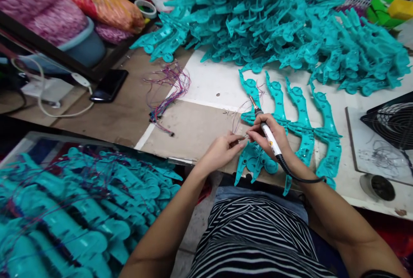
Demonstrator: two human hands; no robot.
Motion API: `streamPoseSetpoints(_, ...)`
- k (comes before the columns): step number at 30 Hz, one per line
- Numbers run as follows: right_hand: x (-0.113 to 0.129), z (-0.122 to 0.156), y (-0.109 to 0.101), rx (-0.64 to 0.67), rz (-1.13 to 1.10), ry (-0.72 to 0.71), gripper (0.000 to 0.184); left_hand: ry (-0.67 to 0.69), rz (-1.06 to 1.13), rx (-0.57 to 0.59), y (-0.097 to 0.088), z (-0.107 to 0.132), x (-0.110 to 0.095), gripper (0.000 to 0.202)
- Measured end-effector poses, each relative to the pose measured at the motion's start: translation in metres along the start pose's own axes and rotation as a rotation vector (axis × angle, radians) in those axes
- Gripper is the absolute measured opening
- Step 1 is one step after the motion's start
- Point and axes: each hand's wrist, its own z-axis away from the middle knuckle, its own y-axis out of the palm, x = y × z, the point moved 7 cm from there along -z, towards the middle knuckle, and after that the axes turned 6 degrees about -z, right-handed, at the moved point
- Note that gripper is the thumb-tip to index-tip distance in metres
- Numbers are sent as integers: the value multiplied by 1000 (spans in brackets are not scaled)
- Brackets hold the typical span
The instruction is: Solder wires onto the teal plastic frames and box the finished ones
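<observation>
My right hand (274, 136) is closed around a white soldering iron (268, 137), whose tip points up over a teal plastic part (252, 93). My left hand (222, 151) pinches thin wires (237, 118) between thumb and fingers, its fingertips meeting those of the right hand. Several teal plastic parts (301, 114) lie side by side on the table just beyond both hands. The iron's black cord (300, 177) runs off to the right.
A large heap of teal parts (274, 20) fills the back of the table. A bundle of coloured wires (167, 93) and a black phone (109, 85) lie to the left. A box of finished wired parts (74, 209) sits lower left; a fan grille (392, 123) at right.
</observation>
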Motion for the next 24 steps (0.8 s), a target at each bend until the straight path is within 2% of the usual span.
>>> streamPoseSetpoints(2,-1,2,-1,-25,-8,-7,23,23,-93,-307,-20,7,-6,34)
streamPoseSetpoints(3,1,3,0,-29,-7,-17,21,40,-106,-418,-27,11,-9,38)
streamPoseSetpoints(4,3,4,0,-30,-3,-28,20,55,-81,-454,-30,12,-12,38)
streamPoseSetpoints(5,4,4,1,-27,4,-37,19,58,-18,-409,-28,10,-13,37)
streamPoseSetpoints(8,8,4,5,-22,13,-53,17,-47,267,-88,-7,-4,-8,36)
streamPoseSetpoints(9,8,3,7,-21,20,-59,17,-102,342,-14,-2,-7,-7,37)
streamPoseSetpoints(11,11,2,9,-19,60,-86,15,-185,415,35,1,-11,-4,41)
streamPoseSetpoints(14,21,5,0,-23,144,-146,10,-256,352,24,-2,-13,-2,42)
streamPoseSetpoints(16,35,16,-19,-71,226,-199,17,-297,268,-10,-10,-15,0,43)
streamPoseSetpoints(19,60,52,-70,-263,431,-290,34,-306,158,-54,-24,-18,1,45)
streamPoseSetpoints(21,68,87,-115,-465,550,-295,37,-266,72,-81,-33,-21,-2,42)
streamPoseSetpoints(24,57,147,-190,-857,643,-190,27,-209,-33,-127,-38,-24,-10,35)
